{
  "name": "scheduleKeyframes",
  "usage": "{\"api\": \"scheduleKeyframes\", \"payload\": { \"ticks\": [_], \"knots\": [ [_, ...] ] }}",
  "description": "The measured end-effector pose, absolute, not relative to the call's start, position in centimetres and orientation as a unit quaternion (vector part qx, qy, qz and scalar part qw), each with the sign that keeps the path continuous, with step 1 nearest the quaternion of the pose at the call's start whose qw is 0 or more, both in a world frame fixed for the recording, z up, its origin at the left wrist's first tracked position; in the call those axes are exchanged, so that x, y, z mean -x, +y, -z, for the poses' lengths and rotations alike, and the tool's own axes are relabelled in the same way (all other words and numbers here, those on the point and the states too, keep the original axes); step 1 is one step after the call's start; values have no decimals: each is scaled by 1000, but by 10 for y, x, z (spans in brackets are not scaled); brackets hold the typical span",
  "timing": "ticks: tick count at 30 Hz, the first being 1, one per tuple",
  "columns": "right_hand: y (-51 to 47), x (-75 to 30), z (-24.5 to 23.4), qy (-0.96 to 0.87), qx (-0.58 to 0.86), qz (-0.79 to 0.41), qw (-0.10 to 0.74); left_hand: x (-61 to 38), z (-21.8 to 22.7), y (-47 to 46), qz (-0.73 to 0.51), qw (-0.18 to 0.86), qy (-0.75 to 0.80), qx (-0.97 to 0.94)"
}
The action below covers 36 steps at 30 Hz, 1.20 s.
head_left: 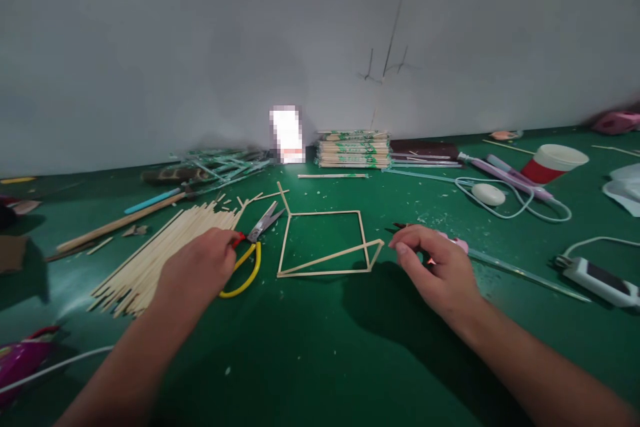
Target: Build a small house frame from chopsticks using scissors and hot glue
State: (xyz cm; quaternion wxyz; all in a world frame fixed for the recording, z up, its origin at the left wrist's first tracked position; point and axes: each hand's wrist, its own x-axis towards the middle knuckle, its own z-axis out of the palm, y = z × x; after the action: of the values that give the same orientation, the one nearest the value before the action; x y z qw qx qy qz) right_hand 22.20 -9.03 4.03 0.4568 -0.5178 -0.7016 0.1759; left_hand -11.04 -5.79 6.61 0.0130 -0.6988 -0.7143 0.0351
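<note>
The left hand [197, 270] holds scissors [257, 232] beside a stick frame [325, 213].

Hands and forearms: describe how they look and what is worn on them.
The left hand and right hand are both ungloved, with no ring visible, though some fingers are partly hidden. The left forearm and right forearm are slim and bare out to the picture's edges: no sleeve, watch or bracelet shows, and no marking can be made out.
</note>
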Motion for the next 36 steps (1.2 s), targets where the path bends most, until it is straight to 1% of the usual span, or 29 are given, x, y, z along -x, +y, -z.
{"api": "scheduleKeyframes", "payload": {
  "ticks": [6,12,14,16,18,19,22,24,28,32,36],
  "knots": [
    [-95,-223,-43,-678,507,-174,502,117,-61,-52,-36,2,-720,694],
    [-101,-226,-39,-606,489,-142,611,115,-60,-51,-28,4,-722,691],
    [-100,-225,-38,-566,502,-151,637,115,-60,-51,-22,-3,-721,693],
    [-96,-224,-39,-537,516,-182,643,116,-60,-52,-18,-5,-720,694],
    [-92,-224,-40,-543,539,-218,606,116,-60,-52,-20,-8,-723,691],
    [-89,-225,-41,-566,554,-225,567,116,-60,-52,-21,-10,-725,689],
    [-83,-230,-40,-665,588,-179,425,116,-60,-52,-21,-14,-723,690],
    [-80,-232,-38,-692,600,-151,373,115,-61,-52,-24,-19,-723,690],
    [-80,-233,-36,-657,618,-193,386,115,-63,-53,-14,-22,-728,685],
    [-82,-232,-39,-702,587,-160,370,115,-64,-54,8,5,-726,688],
    [-82,-231,-38,-671,613,-162,385,114,-64,-55,2,9,-728,686]
  ]
}}
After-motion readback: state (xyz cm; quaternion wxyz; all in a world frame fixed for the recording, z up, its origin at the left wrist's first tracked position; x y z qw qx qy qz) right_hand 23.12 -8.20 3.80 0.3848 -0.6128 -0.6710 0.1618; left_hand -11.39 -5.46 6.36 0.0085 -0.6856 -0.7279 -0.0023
